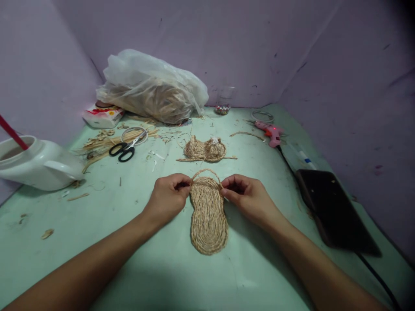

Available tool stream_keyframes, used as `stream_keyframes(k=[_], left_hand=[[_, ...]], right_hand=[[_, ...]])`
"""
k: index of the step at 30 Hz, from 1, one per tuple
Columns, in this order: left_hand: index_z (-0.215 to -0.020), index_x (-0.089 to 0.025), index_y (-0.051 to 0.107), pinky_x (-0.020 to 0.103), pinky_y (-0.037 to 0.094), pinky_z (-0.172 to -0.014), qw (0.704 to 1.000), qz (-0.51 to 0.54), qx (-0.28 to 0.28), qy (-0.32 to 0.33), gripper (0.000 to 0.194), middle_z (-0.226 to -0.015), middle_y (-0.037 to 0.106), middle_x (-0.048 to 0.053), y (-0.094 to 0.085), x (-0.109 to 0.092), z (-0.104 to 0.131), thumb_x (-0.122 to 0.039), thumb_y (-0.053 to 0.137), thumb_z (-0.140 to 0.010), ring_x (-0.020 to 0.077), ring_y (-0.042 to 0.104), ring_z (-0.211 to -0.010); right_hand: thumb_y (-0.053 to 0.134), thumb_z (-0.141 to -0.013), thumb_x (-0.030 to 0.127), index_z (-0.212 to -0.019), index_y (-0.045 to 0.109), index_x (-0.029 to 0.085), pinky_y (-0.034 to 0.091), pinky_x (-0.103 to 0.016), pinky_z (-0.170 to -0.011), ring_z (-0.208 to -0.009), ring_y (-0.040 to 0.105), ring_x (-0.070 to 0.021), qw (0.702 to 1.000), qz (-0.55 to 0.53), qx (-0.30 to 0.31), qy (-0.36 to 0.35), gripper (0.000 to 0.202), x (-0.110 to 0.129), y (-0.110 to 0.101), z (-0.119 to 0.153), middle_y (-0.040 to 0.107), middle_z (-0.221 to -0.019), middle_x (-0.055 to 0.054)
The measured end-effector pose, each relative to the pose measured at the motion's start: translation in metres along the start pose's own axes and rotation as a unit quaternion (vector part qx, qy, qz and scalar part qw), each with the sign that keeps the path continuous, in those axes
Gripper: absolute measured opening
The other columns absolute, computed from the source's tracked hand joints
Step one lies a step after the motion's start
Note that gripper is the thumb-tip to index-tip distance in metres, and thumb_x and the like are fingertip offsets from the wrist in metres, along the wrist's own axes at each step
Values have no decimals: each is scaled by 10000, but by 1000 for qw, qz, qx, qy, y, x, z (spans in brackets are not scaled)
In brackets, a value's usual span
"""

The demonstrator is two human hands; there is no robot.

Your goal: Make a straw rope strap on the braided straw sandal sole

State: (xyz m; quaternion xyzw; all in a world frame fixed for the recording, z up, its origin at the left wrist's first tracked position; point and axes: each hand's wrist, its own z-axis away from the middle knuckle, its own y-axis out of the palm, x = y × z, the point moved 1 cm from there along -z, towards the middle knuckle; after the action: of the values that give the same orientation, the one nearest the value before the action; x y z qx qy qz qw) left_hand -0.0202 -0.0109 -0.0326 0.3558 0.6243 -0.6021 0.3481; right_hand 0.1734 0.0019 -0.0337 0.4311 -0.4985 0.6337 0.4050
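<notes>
Clock directions are read from the middle of the coiled sole, with 12 pointing away from the person. The pale green tabletop (155, 280) carries everything. A translucent plastic bag (155, 82) slumps at 11 o'clock; a white plastic jug (48, 166) with a red stick (13, 131) in its mouth stands between 9 and 10; a dark, flat rectangular device (337, 211) lies at 3.

The coiled-cord sole (209, 220), narrowed at its waist, lies flat between the forearms, its long axis running from 12 to 6. The left hand (170, 194) meets its far end on the 11 o'clock side, the right hand (249, 196) on the 1 o'clock side. From the left fingertips the body of the sole extends towards 5, from the right ones towards 7; neither hand is clearly nearer. In each hand, thumb and forefinger are nearly closed on the plaited cord (207, 169), the other fingers loosely curled. The cord arches over the 12 o'clock edge, a gap at its crown; whether it is fixed to the sole cannot be told.

Beyond it, at 12, sits a smaller coiled-cord piece (199, 150) bearing a white bead cluster (214, 141). Black-handled scissors (125, 152) lie at 10, and a pink glue gun (274, 136) between 1 and 2.
</notes>
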Motion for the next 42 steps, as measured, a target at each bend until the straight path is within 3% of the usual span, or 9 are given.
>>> stream_keyframes(k=[6,10,20,30,35,42], left_hand=[[-730,-137,644,193,374,-451,998,52,10,-29,102,-558,571,-19,0,0,0,-199,579,-682,78,460,-471],[-724,-132,640,181,360,-427,996,79,5,-43,99,-553,572,-19,1,-1,1,-200,589,-672,73,461,-460],[-723,-135,637,182,386,-423,993,98,-8,-67,96,-566,592,-16,1,-3,0,-175,591,-648,83,497,-474],[-732,-145,636,183,353,-416,994,87,0,-61,96,-536,560,-28,0,0,0,-191,583,-667,74,444,-444],[-720,-147,641,206,393,-493,998,48,-3,-44,109,-610,604,0,0,-2,0,-208,567,-667,104,495,-531],[-797,-139,616,199,350,-470,997,39,9,-71,198,-599,543,-25,-1,-2,0,-169,503,-636,79,414,-482]], right_hand=[[639,-617,232,-712,596,151,386,-226,-486,-527,490,-94,998,-52,3,34,132,3,3,0,570,-618,8],[658,-600,220,-707,591,150,386,-210,-458,-507,485,-83,994,-90,4,53,144,2,3,0,561,-598,20],[674,-507,109,-685,584,154,484,-246,-568,-559,558,-99,973,-206,28,97,205,5,2,-2,605,-611,21],[664,-541,105,-730,579,139,472,-236,-575,-590,561,-102,972,-210,35,95,210,9,1,0,615,-653,1],[660,-534,92,-737,567,139,460,-233,-546,-563,538,-96,977,-196,26,80,228,6,3,-1,598,-635,7],[659,-512,94,-737,556,136,461,-241,-526,-545,526,-96,974,-206,20,92,251,5,6,-3,591,-624,9]])
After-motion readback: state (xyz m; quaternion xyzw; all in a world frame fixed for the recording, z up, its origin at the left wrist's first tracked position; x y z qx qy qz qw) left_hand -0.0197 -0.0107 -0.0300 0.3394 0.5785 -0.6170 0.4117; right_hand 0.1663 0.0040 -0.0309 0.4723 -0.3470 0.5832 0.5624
